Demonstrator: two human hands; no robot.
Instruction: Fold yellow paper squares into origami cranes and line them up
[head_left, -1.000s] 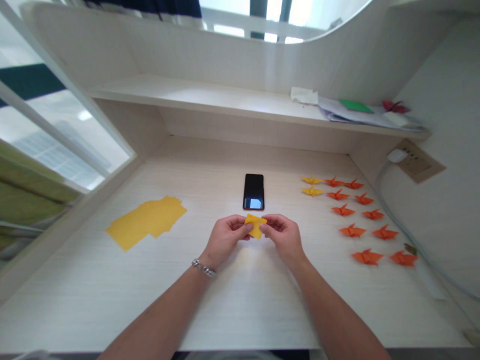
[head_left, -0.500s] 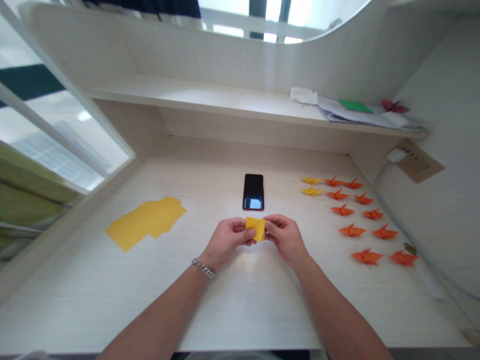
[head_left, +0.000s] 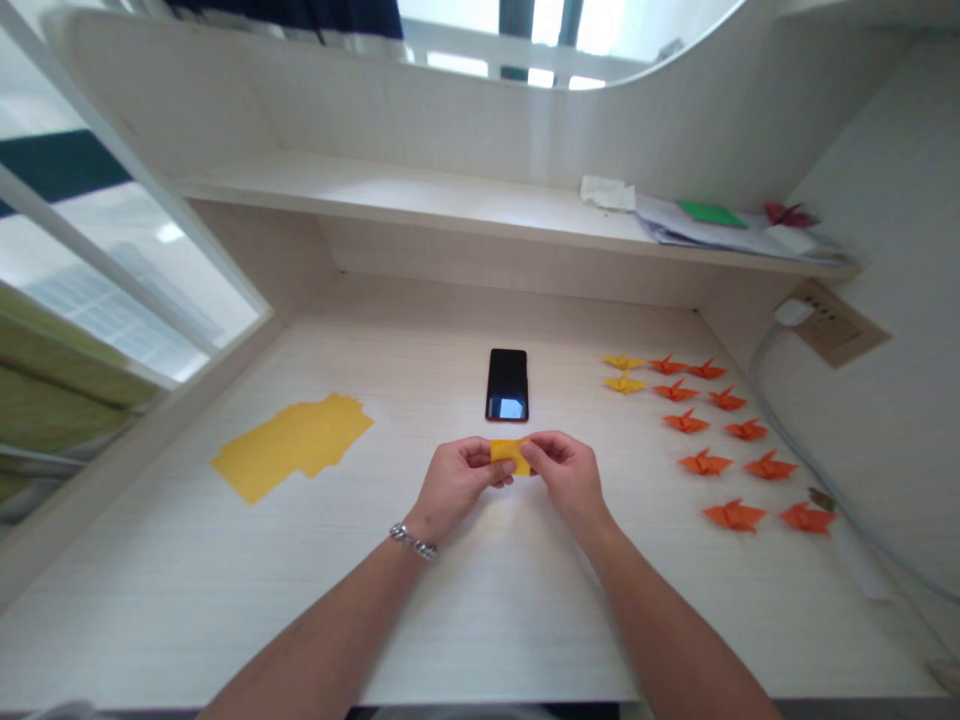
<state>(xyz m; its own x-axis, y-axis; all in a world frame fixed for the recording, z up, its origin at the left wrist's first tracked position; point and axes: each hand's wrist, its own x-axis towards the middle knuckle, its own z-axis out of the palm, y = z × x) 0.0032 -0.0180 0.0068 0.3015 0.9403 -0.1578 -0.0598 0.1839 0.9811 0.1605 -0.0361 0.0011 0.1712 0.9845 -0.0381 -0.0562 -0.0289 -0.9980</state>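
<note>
Between my two hands is a small folded piece of yellow origami paper, held just in front of the phone. My left hand pinches its left side, thumb on the near face. With thumb and fingers closed on the right side, my right hand also grips the paper. The fingertips behind the paper are partly hidden. A spread stack of yellow paper sheets lies to the left. Two yellow paper cranes and several orange paper cranes stand in rows on the right.
A black phone lies on the white desk beyond my hands. Papers and a green card rest on the shelf above. At right, a cable runs from the wall socket.
The yellow paper now looks shorter, folded or tilted compared with before. My right thumb has moved left onto its face, while my left hand keeps its pinch.
</note>
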